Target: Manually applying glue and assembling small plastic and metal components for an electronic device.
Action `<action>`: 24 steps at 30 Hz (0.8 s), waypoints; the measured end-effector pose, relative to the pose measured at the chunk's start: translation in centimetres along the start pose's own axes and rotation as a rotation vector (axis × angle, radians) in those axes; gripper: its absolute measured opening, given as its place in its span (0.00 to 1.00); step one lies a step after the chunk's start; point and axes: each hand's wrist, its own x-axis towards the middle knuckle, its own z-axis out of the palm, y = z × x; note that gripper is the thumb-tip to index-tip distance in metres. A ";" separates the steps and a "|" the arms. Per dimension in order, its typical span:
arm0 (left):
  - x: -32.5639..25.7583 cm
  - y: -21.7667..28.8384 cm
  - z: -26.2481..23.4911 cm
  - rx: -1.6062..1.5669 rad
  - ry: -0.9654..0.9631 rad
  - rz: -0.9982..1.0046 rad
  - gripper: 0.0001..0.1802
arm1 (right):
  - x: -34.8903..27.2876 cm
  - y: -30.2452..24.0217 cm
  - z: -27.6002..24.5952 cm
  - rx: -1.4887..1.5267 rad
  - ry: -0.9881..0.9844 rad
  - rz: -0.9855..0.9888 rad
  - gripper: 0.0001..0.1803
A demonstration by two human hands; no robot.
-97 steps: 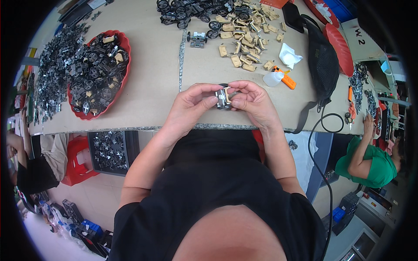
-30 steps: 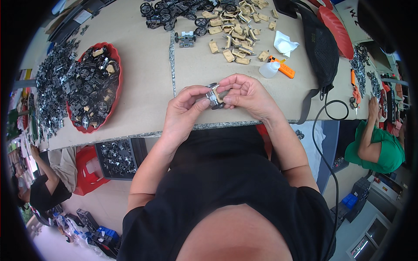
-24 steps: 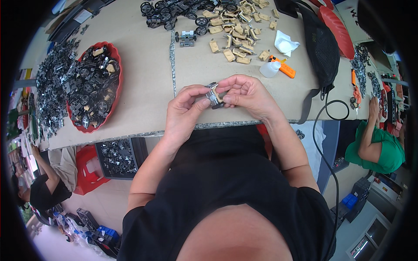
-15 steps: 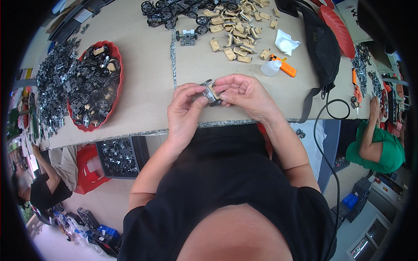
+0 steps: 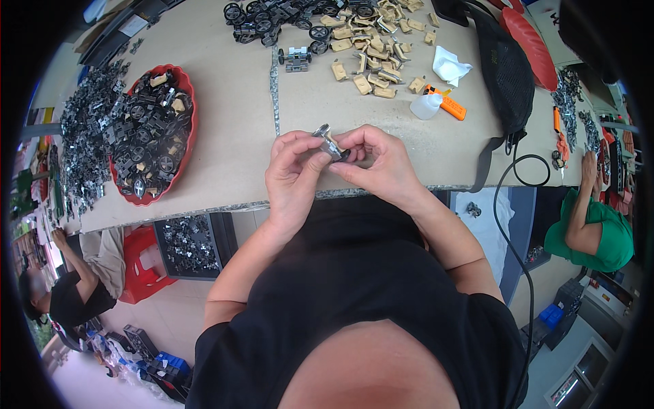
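while both hands meet just above the near edge of the table [image 5: 225,102], the left hand [image 5: 291,174] and the right hand [image 5: 378,160] pinch a small grey metal part [image 5: 328,143] between their fingertips, tilting it up, likely so the person can see it. beyond them lie tan pieces [image 5: 371,68], black wheels [image 5: 272,17] and a white bottle with an orange cap [image 5: 436,103], all within reach. a red tray [image 5: 191,140] of dark parts sits well to the left.
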 end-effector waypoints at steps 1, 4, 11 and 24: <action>0.0 0.0 0.0 0.017 0.001 0.015 0.12 | 0.0 -0.1 0.1 -0.043 0.009 -0.022 0.15; 0.0 -0.4 -0.1 -0.006 0.012 0.025 0.12 | 0.1 0.8 0.6 -0.004 0.086 -0.124 0.13; 1.4 2.3 0.4 0.094 -0.054 -0.116 0.20 | 0.6 0.3 -0.2 -0.102 0.062 -0.165 0.12; 4.0 3.3 -2.3 0.239 -0.506 -0.317 0.15 | 1.0 -0.3 -1.4 -0.255 -0.098 -0.188 0.13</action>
